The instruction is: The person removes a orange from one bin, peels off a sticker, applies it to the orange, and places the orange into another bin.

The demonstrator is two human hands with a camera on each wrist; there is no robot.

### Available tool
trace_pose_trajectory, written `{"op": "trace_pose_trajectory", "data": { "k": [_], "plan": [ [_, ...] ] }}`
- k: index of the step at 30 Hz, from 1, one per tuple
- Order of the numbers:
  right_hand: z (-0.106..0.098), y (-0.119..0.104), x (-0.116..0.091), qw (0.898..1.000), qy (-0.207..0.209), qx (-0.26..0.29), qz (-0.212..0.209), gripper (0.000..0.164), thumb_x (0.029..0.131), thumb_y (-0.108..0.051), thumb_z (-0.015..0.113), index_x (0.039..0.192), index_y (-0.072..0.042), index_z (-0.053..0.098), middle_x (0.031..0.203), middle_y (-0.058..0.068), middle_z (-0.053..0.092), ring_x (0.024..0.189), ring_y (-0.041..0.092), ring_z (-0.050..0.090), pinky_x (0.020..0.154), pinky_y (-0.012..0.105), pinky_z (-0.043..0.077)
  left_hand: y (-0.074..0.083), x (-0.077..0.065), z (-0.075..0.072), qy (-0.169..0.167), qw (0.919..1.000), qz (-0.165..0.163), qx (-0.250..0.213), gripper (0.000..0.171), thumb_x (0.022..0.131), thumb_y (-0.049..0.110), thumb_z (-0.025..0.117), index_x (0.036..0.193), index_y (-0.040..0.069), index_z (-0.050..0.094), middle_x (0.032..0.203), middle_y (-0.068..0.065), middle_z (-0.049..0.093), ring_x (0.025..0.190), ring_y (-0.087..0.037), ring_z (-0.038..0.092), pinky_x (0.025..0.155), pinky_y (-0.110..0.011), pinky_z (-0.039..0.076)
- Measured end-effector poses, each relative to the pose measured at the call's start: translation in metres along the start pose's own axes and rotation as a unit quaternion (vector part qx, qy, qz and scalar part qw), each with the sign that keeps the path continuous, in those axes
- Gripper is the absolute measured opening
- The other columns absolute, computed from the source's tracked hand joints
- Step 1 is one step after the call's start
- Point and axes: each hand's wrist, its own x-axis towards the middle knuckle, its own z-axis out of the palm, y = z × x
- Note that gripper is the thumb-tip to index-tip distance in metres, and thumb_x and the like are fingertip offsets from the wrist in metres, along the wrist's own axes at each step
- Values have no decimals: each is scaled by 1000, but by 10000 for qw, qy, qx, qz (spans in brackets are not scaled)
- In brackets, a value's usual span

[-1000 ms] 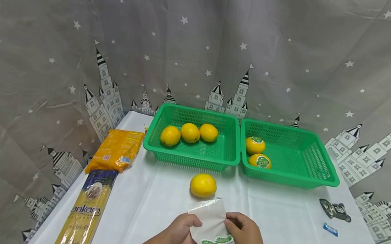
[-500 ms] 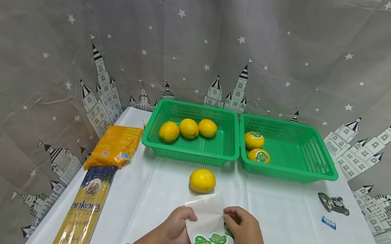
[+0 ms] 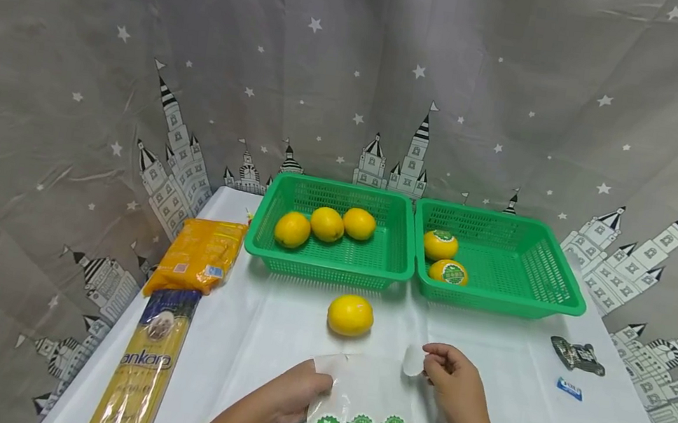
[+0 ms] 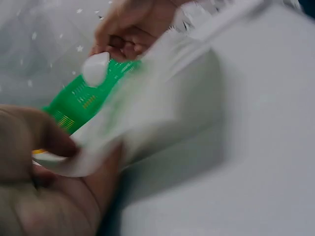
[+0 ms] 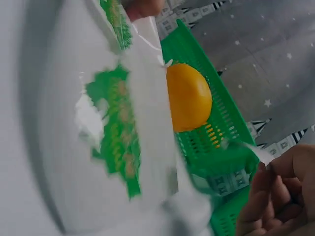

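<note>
My left hand [image 3: 296, 395] grips the left edge of a white sticker sheet [image 3: 364, 387], thumb on top. Three round green-and-white stickers run along the sheet's lower part. Just off the sheet's upper right corner, my right hand [image 3: 458, 390] pinches a loose round sticker [image 3: 413, 360] between thumb and forefinger, its white side showing. The left wrist view also has this loose sticker [image 4: 95, 69]. A yellow lemon [image 3: 350, 315] lies on the white cloth beyond the sheet. In both wrist views the sheet is blurred.
A green basket [image 3: 332, 266] at the back holds three lemons. Beside it, another green basket [image 3: 499, 300] holds two stickered lemons. An orange packet [image 3: 201, 251] and a spaghetti pack [image 3: 145, 364] lie left. A dark wrapper [image 3: 577, 355] and a small blue-and-white packet [image 3: 569, 389] lie right.
My right hand has moved up and right, away from the sheet, with a sticker now between its fingertips. The sheet has turned and lies more squarely, showing three stickers in full.
</note>
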Motion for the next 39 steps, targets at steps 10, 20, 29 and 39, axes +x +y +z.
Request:
{"op": "trace_pose_trajectory", "data": {
  "k": [10,20,29,39],
  "plan": [
    [22,-28,-4,9503,623,-447,-3017,20,97,2,69,107,-13,77,100,-4,72,89,9,70,77,17,57,37,-27,-3,2405,8877,563,3886,39,100,38,66,114,2,67,82,-7,62,75,-24,62,68,-44,53],
    [52,-45,0,7594,-318,-1625,-6292,12,102,-7,68,109,-10,76,112,0,72,99,14,71,93,18,55,59,-17,-7,683,9922,1046,3,43,108,49,52,100,8,59,85,-2,57,77,-16,58,60,-26,55],
    [61,-45,-1,8795,-378,-1389,-4535,27,89,-7,79,115,-11,74,109,-1,70,80,8,70,68,22,59,52,-12,-8,1534,9589,1589,1780,19,104,26,65,97,9,61,80,-4,60,63,-16,61,60,-32,60],
    [82,-58,27,9815,-942,-487,-1596,13,99,-24,74,92,-13,70,75,2,64,61,17,58,56,29,49,75,10,-12,2343,9053,1889,2997,23,100,28,71,83,14,65,70,3,58,62,-13,51,56,-27,43]
  ]
}}
